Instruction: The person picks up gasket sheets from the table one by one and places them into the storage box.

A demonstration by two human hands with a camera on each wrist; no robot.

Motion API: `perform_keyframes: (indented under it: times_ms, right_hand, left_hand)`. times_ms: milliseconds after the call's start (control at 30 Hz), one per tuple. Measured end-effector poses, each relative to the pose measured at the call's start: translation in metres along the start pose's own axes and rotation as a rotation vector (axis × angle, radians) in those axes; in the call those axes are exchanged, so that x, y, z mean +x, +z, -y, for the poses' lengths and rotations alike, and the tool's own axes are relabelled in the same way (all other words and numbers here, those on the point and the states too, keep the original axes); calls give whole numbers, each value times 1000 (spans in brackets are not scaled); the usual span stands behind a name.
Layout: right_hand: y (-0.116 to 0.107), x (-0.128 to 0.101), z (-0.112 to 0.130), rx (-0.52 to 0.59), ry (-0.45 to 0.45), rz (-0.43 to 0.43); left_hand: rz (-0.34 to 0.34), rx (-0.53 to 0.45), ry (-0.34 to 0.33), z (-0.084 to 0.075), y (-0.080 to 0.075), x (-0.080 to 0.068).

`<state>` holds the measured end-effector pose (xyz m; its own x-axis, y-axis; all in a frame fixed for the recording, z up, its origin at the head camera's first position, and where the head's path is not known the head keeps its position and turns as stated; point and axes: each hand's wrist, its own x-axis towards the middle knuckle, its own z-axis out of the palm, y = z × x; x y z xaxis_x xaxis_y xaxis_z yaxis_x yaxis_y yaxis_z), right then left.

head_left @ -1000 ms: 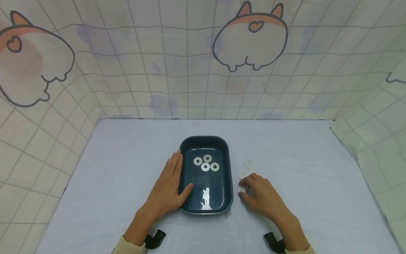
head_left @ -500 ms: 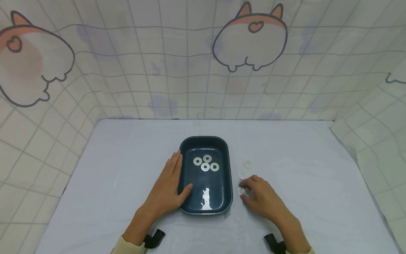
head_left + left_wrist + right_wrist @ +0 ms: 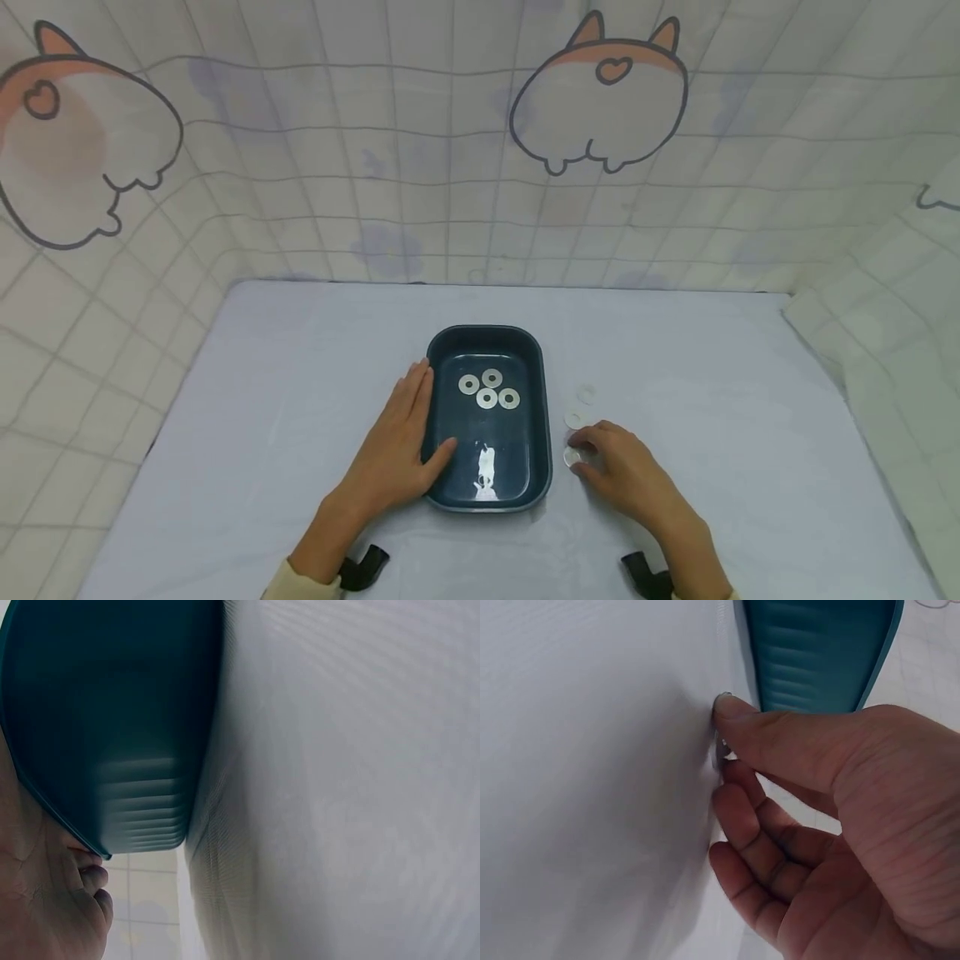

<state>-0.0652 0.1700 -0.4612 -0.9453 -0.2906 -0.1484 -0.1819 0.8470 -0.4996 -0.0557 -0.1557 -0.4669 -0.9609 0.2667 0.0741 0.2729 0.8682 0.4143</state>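
Observation:
In the head view a dark teal tray (image 3: 519, 467) stands mid-table, with several silver washers (image 3: 487, 407) lying flat in its far half. My left hand (image 3: 393, 446) lies along the tray's left side, its fingers straight and the thumb over the rim. To the right of the tray, my right hand (image 3: 622, 471) has its thumb and fingertips at a washer (image 3: 572, 457) on the white cloth. The right wrist view has the thumb (image 3: 739, 712) and index finger pinching this washer (image 3: 719, 750) near its edges; the other fingers are curled.
Two more pale washers lie beyond the right hand, a nearer one (image 3: 567, 422) and a farther one (image 3: 587, 401), faint against the white tablecloth (image 3: 712, 400). Tile-patterned curtains (image 3: 450, 167) enclose the table's back and sides. Black curved pieces (image 3: 364, 568) sit at both wrists.
The head view has shifted slightly. My right fingertips stay at the same washer, with small finger movements only. My left hand and the tray keep their places.

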Motion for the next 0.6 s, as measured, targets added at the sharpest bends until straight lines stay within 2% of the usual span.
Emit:
perform_keyframes:
  times_ms: [133,367,500,600]
  right_hand:
    - [0,1,3,-15,30,10]
    - [1,2,4,-31,31,21]
    - [5,1,3,-105,11,-13]
    - [7,0,4,-182,-38,-57]
  left_hand:
    - [4,-10,4,-1,0,0]
    - [5,0,5,1,0,0]
    - [18,8,-4,2,0,0]
    - [6,10,2,2,1,0]
